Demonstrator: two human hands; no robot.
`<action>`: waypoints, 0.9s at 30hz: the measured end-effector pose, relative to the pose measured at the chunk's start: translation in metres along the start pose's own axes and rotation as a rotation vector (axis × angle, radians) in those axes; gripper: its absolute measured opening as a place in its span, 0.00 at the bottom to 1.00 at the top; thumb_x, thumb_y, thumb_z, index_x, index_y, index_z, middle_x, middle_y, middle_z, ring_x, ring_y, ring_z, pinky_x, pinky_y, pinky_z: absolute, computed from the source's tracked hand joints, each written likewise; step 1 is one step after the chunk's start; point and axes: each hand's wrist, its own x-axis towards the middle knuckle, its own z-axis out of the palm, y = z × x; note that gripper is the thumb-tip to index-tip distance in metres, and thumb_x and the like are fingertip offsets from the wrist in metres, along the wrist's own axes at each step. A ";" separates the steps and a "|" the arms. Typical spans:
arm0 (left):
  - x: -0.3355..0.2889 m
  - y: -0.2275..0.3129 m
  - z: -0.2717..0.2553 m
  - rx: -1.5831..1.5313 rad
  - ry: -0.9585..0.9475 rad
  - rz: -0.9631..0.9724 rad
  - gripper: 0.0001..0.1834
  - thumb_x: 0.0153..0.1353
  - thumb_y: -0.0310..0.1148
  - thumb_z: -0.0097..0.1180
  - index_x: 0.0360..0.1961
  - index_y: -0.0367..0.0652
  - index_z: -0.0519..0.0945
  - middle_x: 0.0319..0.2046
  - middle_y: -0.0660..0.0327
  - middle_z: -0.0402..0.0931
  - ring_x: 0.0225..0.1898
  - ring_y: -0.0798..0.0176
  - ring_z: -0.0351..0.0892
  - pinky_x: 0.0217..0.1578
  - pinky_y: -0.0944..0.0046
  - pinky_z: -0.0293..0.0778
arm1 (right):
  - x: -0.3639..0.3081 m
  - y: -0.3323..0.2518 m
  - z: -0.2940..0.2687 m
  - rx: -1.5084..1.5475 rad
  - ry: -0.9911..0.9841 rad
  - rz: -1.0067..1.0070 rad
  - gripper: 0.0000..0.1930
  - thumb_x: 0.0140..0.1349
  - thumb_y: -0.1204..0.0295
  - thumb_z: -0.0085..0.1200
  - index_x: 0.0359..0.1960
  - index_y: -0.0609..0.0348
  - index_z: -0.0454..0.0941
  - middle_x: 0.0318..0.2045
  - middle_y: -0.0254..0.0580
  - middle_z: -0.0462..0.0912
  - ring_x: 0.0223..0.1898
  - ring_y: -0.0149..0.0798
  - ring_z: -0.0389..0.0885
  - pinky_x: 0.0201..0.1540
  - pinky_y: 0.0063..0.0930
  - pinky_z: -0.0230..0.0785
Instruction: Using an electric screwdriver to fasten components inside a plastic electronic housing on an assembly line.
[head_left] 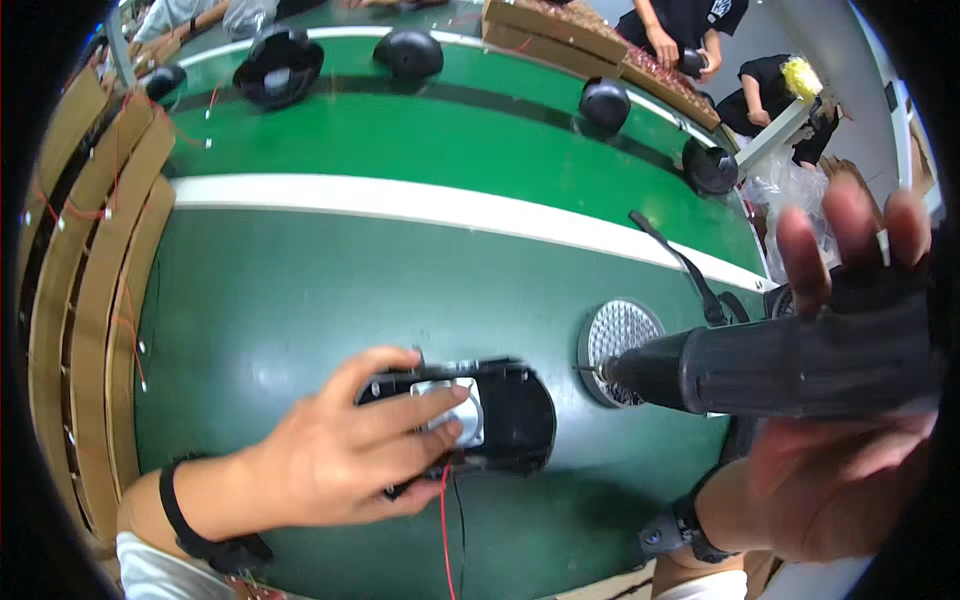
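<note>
Head view: one black plastic housing (525, 415) is set on the dark green work surface (270, 310), in front of the person and a little left of the dish. It is gripped by the left hand (345, 450), of which four digits can be seen, spread apart: one is placed at the far edge, two are laid on one silver metal part (474, 430) inside, and one is bent at the near edge. Two wires, one red wire (446, 530) and one black wire (462, 525), are trailed from the near side.

One dark electric screwdriver (780, 365) is held in the right hand (835, 485), palm below; three fingers are shown above it, parted from one another, while the thumb's position cannot be told. Its single bit is pointed left across one round dish (630, 325) with a silvery, bumpy surface; whether they touch cannot be told. One black strap (690, 265) is laid beyond the dish. One wristband is worn on each wrist.

Past a white rail (400, 205), five dark rounded shells (408, 53) are spaced along the green belt (400, 140). Several cardboard strips (150, 240) are lined up at the left, with red wires draped over them. Two co-workers are seen at the upper right.
</note>
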 end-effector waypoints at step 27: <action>0.012 0.001 -0.010 0.101 -0.028 0.049 0.25 0.42 0.35 0.78 0.42 0.40 0.84 0.50 0.49 0.85 0.47 0.50 0.83 0.56 0.40 0.74 | -0.004 0.100 -0.028 -0.290 0.402 -0.062 0.07 0.68 0.72 0.53 0.39 0.65 0.75 0.30 0.44 0.79 0.23 0.32 0.75 0.28 0.24 0.69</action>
